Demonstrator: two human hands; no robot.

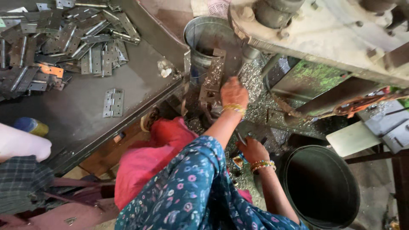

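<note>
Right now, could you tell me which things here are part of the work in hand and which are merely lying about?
In hand:
left hand on the metal plate under the machine
right hand low among the metal shavings

Lying about:
hinge pile
single hinge
metal bucket
dark bin

To your left you have a dark metal table [81, 115] bearing a heap of grey hinges [64, 38] at its far end, with one hinge [113, 102] lying alone nearer you and an orange-tinted piece [51, 69] in the heap. Beyond the table's corner stands a galvanised bucket [204, 34], and at your lower right a dark round bin [321, 187] sits on the floor. Another person's arm and checked cloth [21, 170] show at the left edge.
</note>
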